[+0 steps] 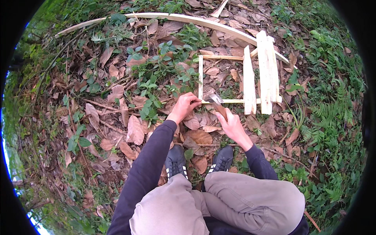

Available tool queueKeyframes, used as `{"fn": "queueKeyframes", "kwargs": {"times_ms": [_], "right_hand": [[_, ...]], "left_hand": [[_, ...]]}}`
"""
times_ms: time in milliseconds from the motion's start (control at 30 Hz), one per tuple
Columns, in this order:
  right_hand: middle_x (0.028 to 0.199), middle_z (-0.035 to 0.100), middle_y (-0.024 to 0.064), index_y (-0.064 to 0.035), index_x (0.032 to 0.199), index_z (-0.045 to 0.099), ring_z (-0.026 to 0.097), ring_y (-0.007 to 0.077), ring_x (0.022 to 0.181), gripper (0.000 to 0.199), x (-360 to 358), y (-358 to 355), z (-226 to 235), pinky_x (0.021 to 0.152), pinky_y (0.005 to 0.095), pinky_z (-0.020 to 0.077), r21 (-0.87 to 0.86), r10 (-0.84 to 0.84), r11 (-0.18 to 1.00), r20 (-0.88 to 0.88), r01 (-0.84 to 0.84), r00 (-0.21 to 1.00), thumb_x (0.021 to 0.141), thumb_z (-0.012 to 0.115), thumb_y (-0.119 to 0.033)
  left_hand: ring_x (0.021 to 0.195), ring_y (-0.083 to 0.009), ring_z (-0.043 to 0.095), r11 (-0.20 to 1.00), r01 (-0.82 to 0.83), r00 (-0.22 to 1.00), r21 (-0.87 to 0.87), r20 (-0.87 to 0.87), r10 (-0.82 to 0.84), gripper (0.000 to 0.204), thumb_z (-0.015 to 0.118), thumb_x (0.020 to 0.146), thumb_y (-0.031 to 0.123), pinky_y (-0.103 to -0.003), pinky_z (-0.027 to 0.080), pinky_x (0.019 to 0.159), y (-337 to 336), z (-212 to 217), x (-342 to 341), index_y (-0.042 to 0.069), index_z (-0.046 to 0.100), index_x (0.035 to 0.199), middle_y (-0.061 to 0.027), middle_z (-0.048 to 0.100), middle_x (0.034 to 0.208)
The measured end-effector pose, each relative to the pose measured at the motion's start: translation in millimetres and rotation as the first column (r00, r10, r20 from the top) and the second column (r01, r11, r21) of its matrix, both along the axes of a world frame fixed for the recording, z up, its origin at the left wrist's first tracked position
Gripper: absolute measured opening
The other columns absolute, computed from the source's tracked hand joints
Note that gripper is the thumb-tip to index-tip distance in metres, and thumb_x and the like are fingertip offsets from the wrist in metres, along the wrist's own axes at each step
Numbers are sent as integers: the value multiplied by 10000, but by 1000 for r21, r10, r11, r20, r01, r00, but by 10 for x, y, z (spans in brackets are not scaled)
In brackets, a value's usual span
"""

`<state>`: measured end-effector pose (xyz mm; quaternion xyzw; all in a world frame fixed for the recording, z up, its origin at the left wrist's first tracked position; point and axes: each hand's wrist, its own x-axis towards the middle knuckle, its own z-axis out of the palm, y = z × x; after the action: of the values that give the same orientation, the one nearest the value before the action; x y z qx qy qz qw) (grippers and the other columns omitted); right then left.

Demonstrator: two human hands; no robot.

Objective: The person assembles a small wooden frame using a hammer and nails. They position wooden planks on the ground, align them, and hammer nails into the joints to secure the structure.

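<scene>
A rectangular frame of thin pale wooden strips [200,77] lies flat on the leaf-covered ground ahead of me. My left hand [184,107] is at its near left corner, fingers pinched together against the strip's end. Whatever is between those fingertips is too small to make out. My right hand [232,126] grips a hammer [220,110] by its wooden handle. The metal head is over the near strip [234,101], just right of my left fingertips. Rough pale boards [249,82] lie across the frame's right part, with more boards [267,74] beside them.
Beyond the frame a long, pale wooden strip [184,18] runs across the ground. Dry brown leaves [135,130] and low green plants [150,86] surround the work. Ferns [329,109] grow at the right. My dark shoes [176,161] are close below my hands.
</scene>
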<state>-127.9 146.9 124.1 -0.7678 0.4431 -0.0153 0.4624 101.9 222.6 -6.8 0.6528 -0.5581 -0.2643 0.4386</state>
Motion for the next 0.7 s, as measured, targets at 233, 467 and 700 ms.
{"fn": "queueKeyframes", "kwargs": {"times_ms": [233, 467, 700], "right_hand": [[698, 657, 247, 61, 1085, 587, 714, 419, 698, 374, 122, -97, -72, 600, 470, 510, -121, 21, 993, 33, -17, 999, 1059, 589, -312], [694, 645, 296, 69, 1064, 546, 688, 488, 716, 389, 54, -5, -281, 588, 534, 509, -131, 98, 985, -105, -111, 990, 1066, 575, -318], [616, 617, 215, 109, 1077, 586, 707, 342, 589, 358, 129, 41, 42, 519, 414, 478, -251, -76, 962, 126, 106, 989, 1060, 613, -248]], "left_hand": [[815, -299, 680, 1000, -4, 1000, 27, -16, 5, 130, 819, 848, 112, -390, 536, 716, 2, 5, 9, 37, 776, 945, -108, 679, 861], [825, -291, 690, 1000, -1, 1000, 23, 7, 0, 139, 825, 848, 114, -381, 538, 715, -12, -25, 7, 31, 772, 947, -110, 681, 869], [819, -292, 682, 999, -5, 999, 49, -49, 7, 146, 814, 853, 116, -387, 532, 722, -5, 20, -24, 30, 775, 964, -110, 679, 878]]}}
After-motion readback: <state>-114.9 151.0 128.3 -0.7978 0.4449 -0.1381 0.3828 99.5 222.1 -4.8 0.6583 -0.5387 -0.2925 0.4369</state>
